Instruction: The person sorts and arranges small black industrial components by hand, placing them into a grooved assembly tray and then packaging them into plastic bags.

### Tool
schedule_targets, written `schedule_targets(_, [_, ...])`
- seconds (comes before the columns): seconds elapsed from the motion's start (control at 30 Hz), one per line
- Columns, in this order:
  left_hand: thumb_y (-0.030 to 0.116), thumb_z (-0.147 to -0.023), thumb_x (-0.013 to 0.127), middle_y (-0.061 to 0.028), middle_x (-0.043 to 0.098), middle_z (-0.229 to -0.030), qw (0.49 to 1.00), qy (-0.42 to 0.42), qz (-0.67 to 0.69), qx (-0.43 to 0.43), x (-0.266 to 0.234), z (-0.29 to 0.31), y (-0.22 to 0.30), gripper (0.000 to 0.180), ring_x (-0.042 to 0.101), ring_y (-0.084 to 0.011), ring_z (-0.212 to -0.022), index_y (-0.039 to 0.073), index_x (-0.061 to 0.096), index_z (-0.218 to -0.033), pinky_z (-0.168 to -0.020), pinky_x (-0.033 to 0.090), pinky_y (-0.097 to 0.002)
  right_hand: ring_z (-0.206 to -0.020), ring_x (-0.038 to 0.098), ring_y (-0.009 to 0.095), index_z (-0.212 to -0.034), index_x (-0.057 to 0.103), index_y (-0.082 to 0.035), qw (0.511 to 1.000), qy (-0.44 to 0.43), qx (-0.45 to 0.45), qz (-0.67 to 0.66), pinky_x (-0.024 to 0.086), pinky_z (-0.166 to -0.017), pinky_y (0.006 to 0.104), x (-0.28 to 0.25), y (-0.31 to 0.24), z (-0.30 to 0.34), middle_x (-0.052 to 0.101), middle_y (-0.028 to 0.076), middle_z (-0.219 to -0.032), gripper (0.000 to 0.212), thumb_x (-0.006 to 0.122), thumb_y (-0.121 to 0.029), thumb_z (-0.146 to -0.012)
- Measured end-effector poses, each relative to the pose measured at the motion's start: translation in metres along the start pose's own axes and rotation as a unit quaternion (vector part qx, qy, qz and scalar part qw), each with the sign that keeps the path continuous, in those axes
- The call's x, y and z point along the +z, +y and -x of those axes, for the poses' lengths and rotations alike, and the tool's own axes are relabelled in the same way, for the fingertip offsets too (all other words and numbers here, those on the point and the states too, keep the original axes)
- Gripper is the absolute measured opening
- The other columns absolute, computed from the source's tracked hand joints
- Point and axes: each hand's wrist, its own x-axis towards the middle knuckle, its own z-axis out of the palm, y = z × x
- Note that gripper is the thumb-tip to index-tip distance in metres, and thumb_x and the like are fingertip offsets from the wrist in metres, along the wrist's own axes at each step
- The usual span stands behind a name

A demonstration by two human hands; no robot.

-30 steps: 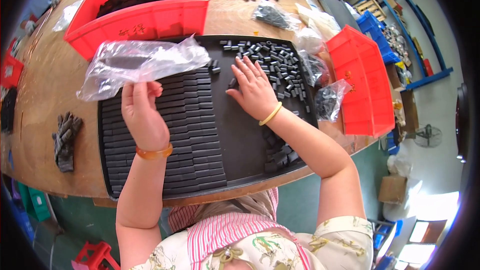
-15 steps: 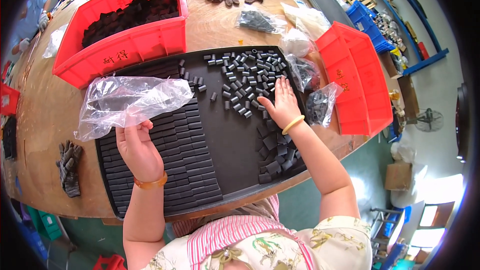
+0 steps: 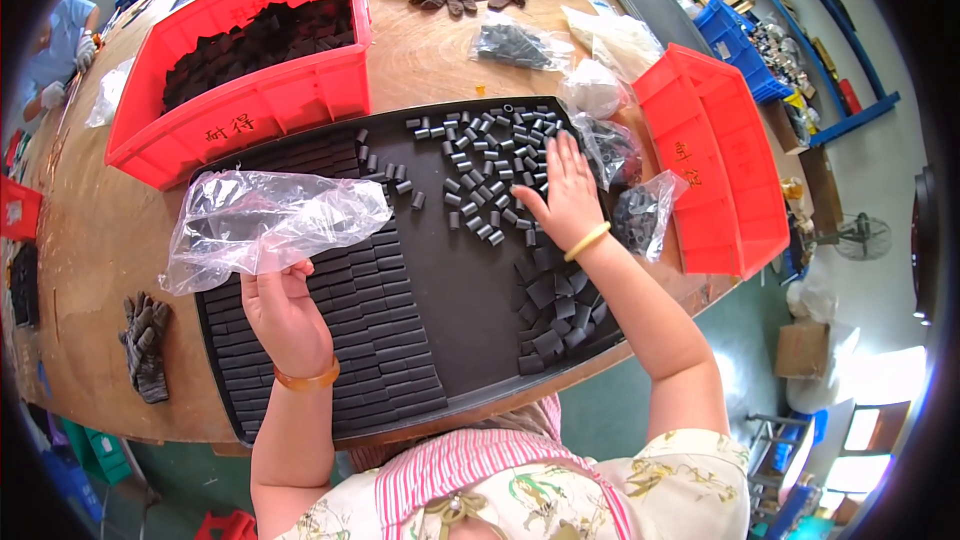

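Observation:
My left hand (image 3: 285,310) is closed on the edge of a clear plastic bag (image 3: 275,215), which hangs limp over the left part of a black tray (image 3: 450,325). Beneath it lie tight rows of black rectangular pieces (image 3: 375,325). My right hand (image 3: 568,195), palm down with fingers stretched, rests at the right side of a scatter of short black tubes (image 3: 485,175). Some of those tubes are hidden under it. Close to that wrist, flat black pieces (image 3: 555,310) lie in a loose heap along the tray's right side.
A red bin (image 3: 290,90) full of black pieces stands behind the tray at left; another red bin (image 3: 715,160) stands at right. Bagged parts (image 3: 645,210) lie between tray and right bin. A grey glove (image 3: 147,345) lies left. Another person (image 3: 65,45) works at far left.
My left hand and the bag have shifted slightly down and right. My right hand has moved a little up among the tubes, its fingers still spread.

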Motion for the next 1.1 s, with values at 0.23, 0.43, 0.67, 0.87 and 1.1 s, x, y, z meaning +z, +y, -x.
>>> schedule_targets(0.23, [0.013, -0.098, 0.054, -0.0050, 0.064, -0.090, 1.000, 0.006, -0.014, -0.003, -0.003, -0.001, -0.004, 0.013, 0.056, -0.0098, -0.076, 0.002, 0.060, -0.104, -0.071, 0.046, -0.0248, -0.144, 0.026, 0.032, -0.143, 0.040, 0.002, 0.997, -0.018, -0.065, 0.045, 0.022, -0.117, 0.0446, 0.021, -0.013, -0.084, 0.035, 0.016, -0.153, 0.084, 0.040, -0.066, -0.093])
schedule_targets(0.43, [0.013, -0.098, 0.053, -0.0048, 0.064, -0.091, 1.000, 0.004, -0.009, -0.012, -0.001, 0.000, 0.000, 0.014, 0.056, -0.0099, -0.077, 0.002, 0.060, -0.104, -0.072, 0.046, -0.0252, -0.141, 0.032, 0.033, -0.140, 0.045, 0.002, 0.998, -0.044, -0.053, -0.007, 0.027, -0.115, 0.0419, 0.019, -0.014, -0.056, 0.042, 0.015, -0.148, 0.078, 0.046, -0.060, -0.093])
schedule_targets(0.67, [0.012, -0.099, 0.051, -0.0052, 0.063, -0.096, 0.999, -0.001, -0.049, -0.017, 0.002, 0.004, -0.009, 0.016, 0.056, -0.0087, -0.083, 0.000, 0.059, -0.107, -0.076, 0.044, -0.0239, -0.134, 0.040, 0.035, -0.132, 0.052, 0.002, 0.982, 0.080, -0.042, -0.169, 0.031, -0.112, 0.0434, -0.001, -0.028, -0.042, 0.049, 0.018, -0.140, 0.066, 0.056, -0.050, -0.092])
schedule_targets(0.87, [0.005, -0.095, 0.051, -0.0073, 0.060, -0.101, 0.935, -0.191, -0.285, 0.093, 0.010, 0.016, -0.015, 0.013, 0.054, -0.0163, -0.093, 0.001, 0.063, -0.093, -0.084, 0.043, -0.0282, -0.117, 0.052, 0.023, -0.151, 0.023, -0.004, 0.673, -0.256, 0.009, -0.694, 0.042, -0.102, 0.0368, -0.071, -0.101, 0.020, 0.049, 0.014, -0.137, 0.078, 0.067, -0.027, -0.091])
schedule_targets(1.1, [-0.003, -0.085, 0.061, -0.0095, 0.059, -0.095, 0.942, -0.137, -0.039, -0.303, 0.058, 0.036, -0.004, 0.011, 0.058, -0.0177, -0.084, 0.003, 0.065, -0.093, -0.076, 0.048, -0.0276, -0.094, 0.063, 0.020, -0.124, 0.059, -0.003, 0.722, -0.112, -0.068, -0.679, 0.050, -0.083, 0.0301, -0.059, -0.105, 0.049, 0.065, 0.013, -0.107, 0.034, 0.062, -0.011, -0.091])
